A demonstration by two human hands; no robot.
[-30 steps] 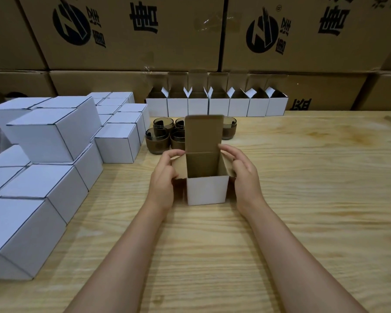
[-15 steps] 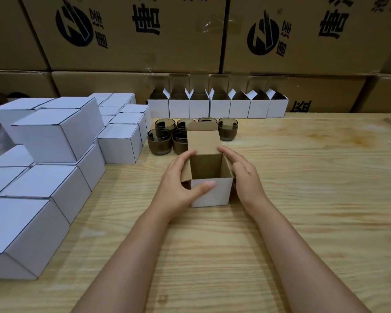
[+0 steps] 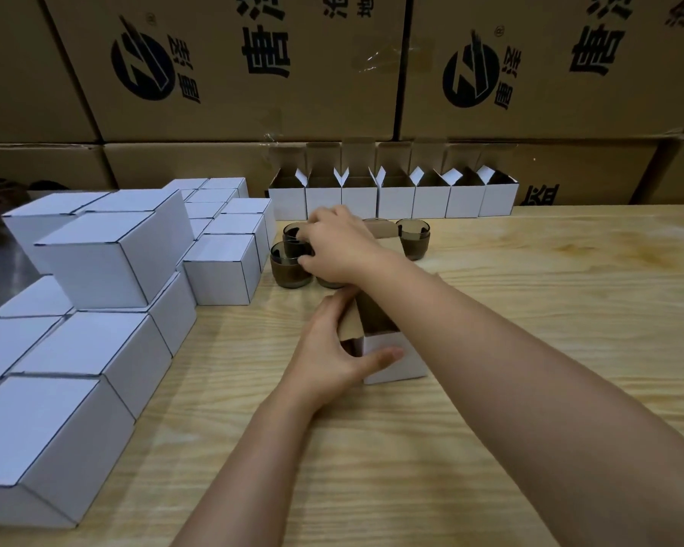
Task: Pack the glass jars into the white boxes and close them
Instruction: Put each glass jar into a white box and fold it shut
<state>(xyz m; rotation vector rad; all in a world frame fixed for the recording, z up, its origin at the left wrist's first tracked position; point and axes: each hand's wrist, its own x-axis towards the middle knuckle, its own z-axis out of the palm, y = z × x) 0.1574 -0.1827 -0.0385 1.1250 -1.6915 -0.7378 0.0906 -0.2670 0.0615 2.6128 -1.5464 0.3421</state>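
Step in hand: fetching a jar. Closed boxes (image 3: 107, 266) stand left of the open box (image 3: 395, 357); the left hand (image 3: 328, 353) grips that box's left wall, fingers round the flap; behind the box, the right hand (image 3: 336, 246) curls its fingers on a jar (image 3: 293, 246); next, probably: lift it, then lower it upright into the box.

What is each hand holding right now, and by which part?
The left hand grips the open white cardboard box by its left wall, thumb across the front. The right hand pinches a smoky brown glass jar at its rim.
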